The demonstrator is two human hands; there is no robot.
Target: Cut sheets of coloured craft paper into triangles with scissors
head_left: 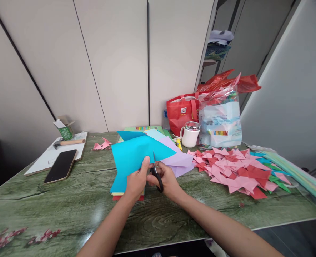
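A bright blue sheet of paper [131, 153] is pinched in my left hand [136, 181], thumb on top near its lower right edge. My right hand [167, 178] grips black-handled scissors [158, 178], fingers in the loops. The scissors' blades point away from me and meet the blue sheet just right of my left thumb. Part of the sheet lifts and spreads to the right of the blades. Beneath it, a stack of coloured paper [128, 197] shows red and yellow edges. Lilac sheets [180, 162] lie behind my right hand.
Pink and red folded paper pieces [232, 169] heap at the right. A white mug [190, 135], glue stick [179, 144], red bag [180, 116] and plastic bag [220, 121] stand behind. At left lie a phone [61, 166], a hammer [69, 142] and a small box [64, 129].
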